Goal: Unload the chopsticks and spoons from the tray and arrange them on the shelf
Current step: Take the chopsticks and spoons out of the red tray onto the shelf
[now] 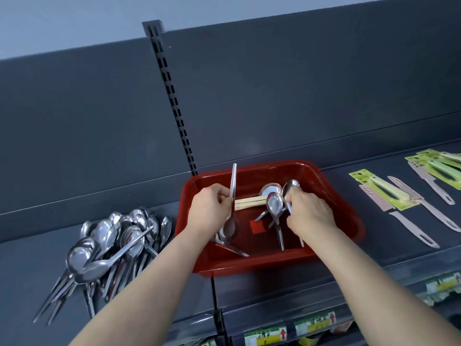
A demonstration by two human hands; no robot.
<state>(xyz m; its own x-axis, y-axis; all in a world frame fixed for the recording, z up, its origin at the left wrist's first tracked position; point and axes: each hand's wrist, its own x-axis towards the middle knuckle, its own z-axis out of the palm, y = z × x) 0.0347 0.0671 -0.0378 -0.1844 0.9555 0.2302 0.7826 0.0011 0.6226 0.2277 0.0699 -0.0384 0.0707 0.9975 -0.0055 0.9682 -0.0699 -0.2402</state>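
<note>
A red plastic tray [331, 196] stands on the dark shelf [37, 265] and holds several steel spoons and a pair of pale wooden chopsticks [249, 202]. My left hand [210, 208] is inside the tray's left half and grips a steel spoon [232, 196] by its handle, bowl down, handle pointing up. My right hand [309, 211] reaches into the right half and holds a spoon [290, 187] whose bowl sticks up past my fingers. More loose spoons [274, 203] lie between the hands.
A heap of steel spoons [109, 245] lies on the shelf left of the tray. Packaged knives with green and pink handles [399, 193] lie to the right. The dark back panel and a slotted upright [174, 101] rise behind. Price labels [314, 325] run along the lower shelf edge.
</note>
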